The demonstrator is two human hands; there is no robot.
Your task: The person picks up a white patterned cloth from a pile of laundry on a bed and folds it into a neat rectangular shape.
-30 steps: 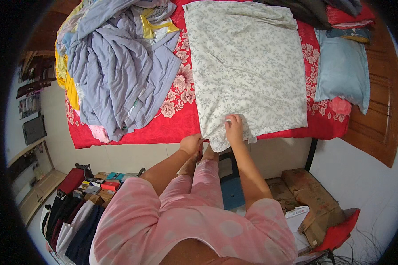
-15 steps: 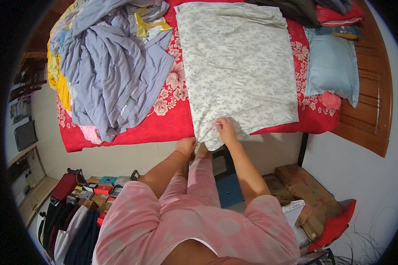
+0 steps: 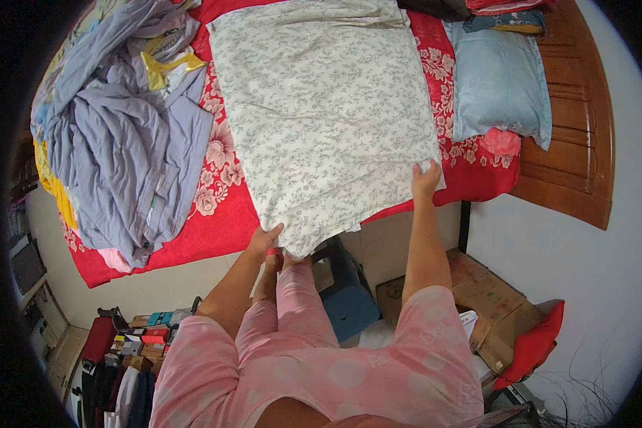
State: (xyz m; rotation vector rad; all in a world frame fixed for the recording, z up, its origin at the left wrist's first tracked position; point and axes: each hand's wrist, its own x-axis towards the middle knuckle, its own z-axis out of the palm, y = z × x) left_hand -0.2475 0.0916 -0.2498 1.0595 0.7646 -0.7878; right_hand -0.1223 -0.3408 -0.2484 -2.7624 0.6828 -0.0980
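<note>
A white floral cloth (image 3: pixel 328 121) with a small grey-green pattern lies spread over the bed, layered and lightly wrinkled. Its near left corner sags past the bed's edge. My left hand (image 3: pixel 267 238) is closed on the cloth beside that drooping corner. Farther right, my right hand (image 3: pixel 426 178) grips the near edge close to the right corner, thumb and fingers bent at the fabric. Beneath the cloth is a red bed cover (image 3: pixel 214 246) with pale flowers.
Left on the bed is a heaped lavender quilt (image 3: pixel 114 143) with a yellow strip of fabric (image 3: pixel 167 68). A light-blue pillow (image 3: pixel 498 85) lies right, by the wooden headboard (image 3: pixel 567 121). Below stand a blue stool (image 3: pixel 349 312) and cardboard boxes (image 3: pixel 492 299).
My right hand has moved right along the cloth's near edge to near its right corner. My left hand stays at the left corner. The view has shifted to the right.
</note>
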